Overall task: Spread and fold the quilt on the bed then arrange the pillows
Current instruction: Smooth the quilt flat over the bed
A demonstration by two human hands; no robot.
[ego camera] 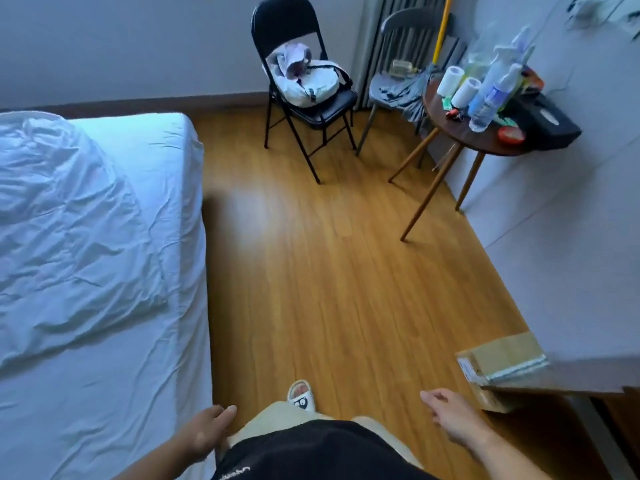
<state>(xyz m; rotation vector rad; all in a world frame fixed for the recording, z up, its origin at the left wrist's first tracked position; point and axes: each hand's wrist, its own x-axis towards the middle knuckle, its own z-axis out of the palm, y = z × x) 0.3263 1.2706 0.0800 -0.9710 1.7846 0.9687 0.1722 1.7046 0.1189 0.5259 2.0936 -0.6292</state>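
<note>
A crumpled white quilt (65,223) lies bunched on the left part of the bed (166,140), which has a white sheet and fills the left of the view. No pillows are in view. My left hand (207,431) hangs low beside the bed's near corner, fingers loosely apart and holding nothing. My right hand (446,412) hangs over the wooden floor at the lower right, also holding nothing. Both hands are apart from the quilt.
A black folding chair (311,109) with a white bag stands by the far wall beside a grey chair (398,81). A round table (460,133) with bottles and paper rolls stands at the right wall. A cardboard box (498,362) sits at the lower right. My slippered foot (301,396) is on the wooden floor.
</note>
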